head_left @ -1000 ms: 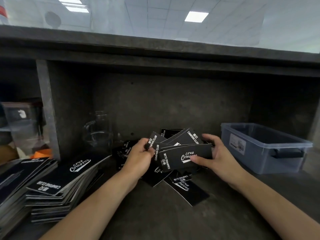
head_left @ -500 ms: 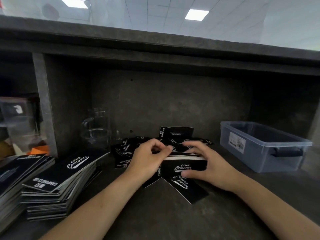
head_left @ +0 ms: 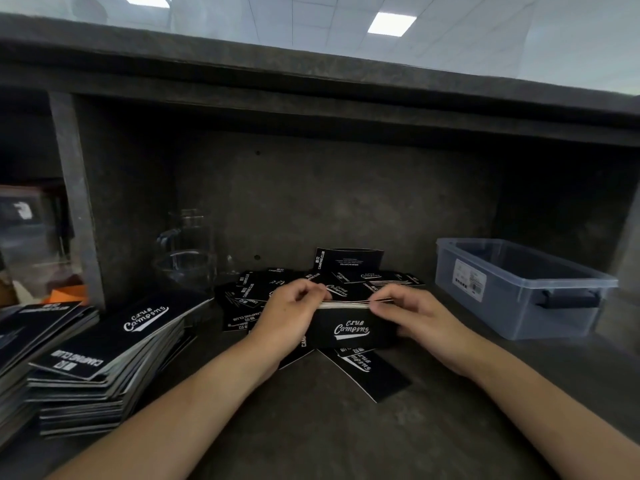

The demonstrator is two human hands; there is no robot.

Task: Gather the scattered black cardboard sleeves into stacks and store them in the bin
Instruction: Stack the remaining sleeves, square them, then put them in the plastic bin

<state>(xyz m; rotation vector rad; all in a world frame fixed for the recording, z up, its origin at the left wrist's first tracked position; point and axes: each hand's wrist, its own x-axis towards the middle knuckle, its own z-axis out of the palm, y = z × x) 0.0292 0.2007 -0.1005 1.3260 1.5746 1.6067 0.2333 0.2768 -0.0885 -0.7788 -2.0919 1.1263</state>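
At the far left, tall stacks of sleeves (head_left: 104,358) are lying near the front edge of the shelf (head_left: 311,434), their corners overhanging one another. Behind them an upright divider (head_left: 76,202) is closing off that side, and a clear glass jug (head_left: 187,258) is standing near the back wall. Right of the jug, scattered sleeves (head_left: 246,299) are lying in a loose, overlapping heap, and one leaning sleeve (head_left: 349,263) is propped against the back wall.

The left hand (head_left: 291,317) is gripping the left end of a small stack of sleeves (head_left: 349,329), fingers curled over its top edge. The small stack is standing on its long edge above the heap with its pale top edges lined up; whether it is resting on the heap cannot be told. The right hand (head_left: 415,317) is gripping the right end, fingers curled over the top likewise.

Just in front, a single flat sleeve (head_left: 377,379) is lying angled toward the person, with bare shelf running on to the front edge. At the right, well apart from the hands, the open-topped bin (head_left: 519,292) is sitting beside the side wall.
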